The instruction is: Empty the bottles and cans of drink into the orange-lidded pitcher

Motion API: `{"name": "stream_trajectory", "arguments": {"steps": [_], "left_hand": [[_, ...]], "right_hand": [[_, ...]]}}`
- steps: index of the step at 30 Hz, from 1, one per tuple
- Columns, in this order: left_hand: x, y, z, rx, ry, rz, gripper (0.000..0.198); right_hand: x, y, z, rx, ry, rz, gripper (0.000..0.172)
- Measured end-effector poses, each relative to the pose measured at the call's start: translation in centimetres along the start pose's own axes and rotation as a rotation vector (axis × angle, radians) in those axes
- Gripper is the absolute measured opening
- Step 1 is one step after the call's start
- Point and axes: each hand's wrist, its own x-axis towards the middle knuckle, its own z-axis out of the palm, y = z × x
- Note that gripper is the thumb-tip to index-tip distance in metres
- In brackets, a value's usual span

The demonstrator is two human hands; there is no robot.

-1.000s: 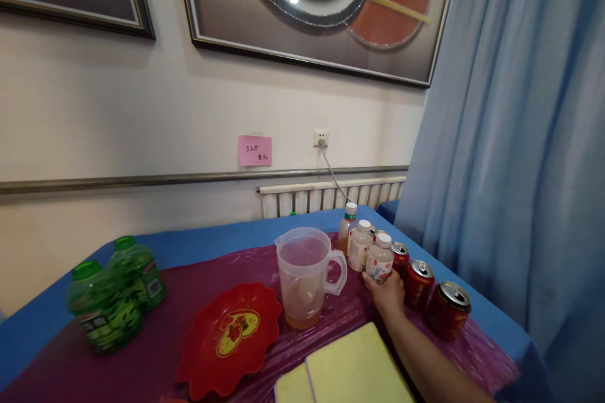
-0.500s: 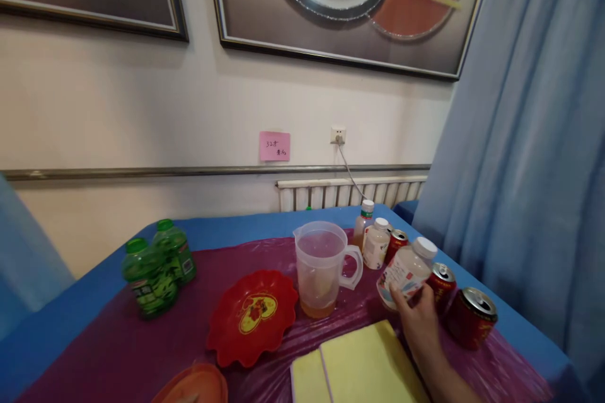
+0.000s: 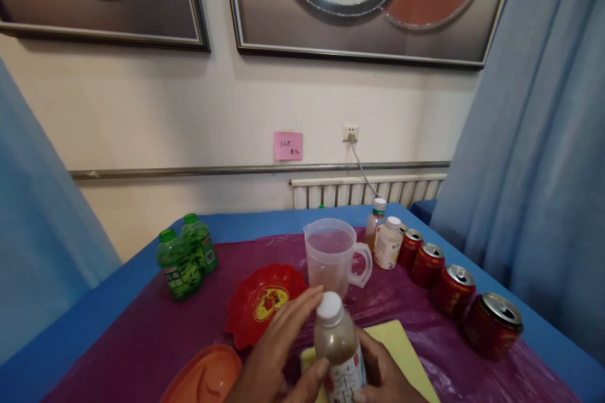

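A clear plastic bottle (image 3: 338,346) with a white cap and a printed label stands upright in front of me, its base cut off by the frame. My right hand (image 3: 385,368) wraps around its right side, thumb on the label. On the other side is my left hand (image 3: 288,346), fingers stretched out beside the cap and thumb against the bottle's lower left. Under the hands lies a yellow cloth (image 3: 401,346), partly covered. Just behind the bottle stands a translucent measuring jug (image 3: 331,258) with its handle to the right.
A red scalloped plate (image 3: 246,305) and an orange dish (image 3: 203,381) lie left of centre. Two green bottles (image 3: 179,271) stand further left. Red cans (image 3: 454,293) line the right edge, with a white-capped bottle (image 3: 388,245) and another bottle (image 3: 375,223) behind. Purple plastic sheeting (image 3: 127,334) covers the blue table.
My right hand has brought the bottle from beside the cans leftward and nearer, over the yellow cloth. My left hand has come up to it. The view has turned slightly left.
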Motion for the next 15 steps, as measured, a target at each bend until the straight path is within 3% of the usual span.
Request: {"name": "stream_trajectory", "arguments": {"steps": [4, 7, 12, 15], "left_hand": [[1.3, 1.3, -0.2, -0.069, -0.105, -0.066, 0.047], [1.9, 0.8, 0.2, -0.156, -0.130, -0.099, 0.042], [2.5, -0.2, 1.7, -0.169, -0.052, -0.200, 0.043], [2.2, 0.3, 1.7, -0.147, 0.005, -0.219, 0.056]], "right_hand": [[-0.3, 0.1, -0.8, -0.071, -0.003, 0.056, 0.079], [-0.4, 0.6, -1.0, -0.064, 0.049, 0.072, 0.083], [-0.4, 0.7, -0.4, -0.014, 0.073, 0.054, 0.076], [-0.4, 0.5, -0.4, -0.029, 0.089, 0.032, 0.072]]}}
